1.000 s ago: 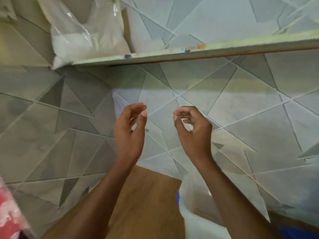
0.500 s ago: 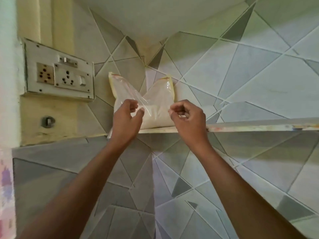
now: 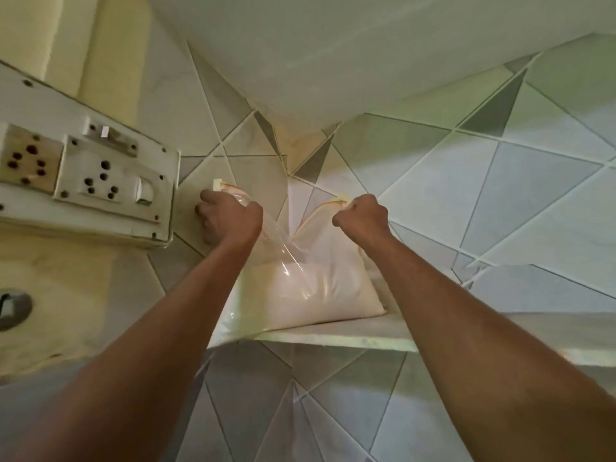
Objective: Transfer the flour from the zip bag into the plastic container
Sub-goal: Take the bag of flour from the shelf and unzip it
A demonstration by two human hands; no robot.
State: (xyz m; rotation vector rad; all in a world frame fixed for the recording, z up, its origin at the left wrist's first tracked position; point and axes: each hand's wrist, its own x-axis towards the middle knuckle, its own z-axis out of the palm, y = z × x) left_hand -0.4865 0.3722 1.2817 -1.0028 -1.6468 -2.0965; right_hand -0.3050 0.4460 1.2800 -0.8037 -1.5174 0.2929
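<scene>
A clear zip bag, its lower half full of white flour, stands on a high shelf in the tiled corner. My left hand grips the bag's top left corner, close to the wall. My right hand is closed on the top right corner by the zip strip. Between the two hands the top edge of the bag sags. The plastic container is out of view.
A white socket and switch plate is fixed to the wall just left of my left hand. A slab or upper shelf hangs above the bag. Patterned tiles cover the walls around and below the shelf.
Both hands have risen from below the shelf to the bag and closed on its top corners. The view has tilted upward and moved closer to the shelf.
</scene>
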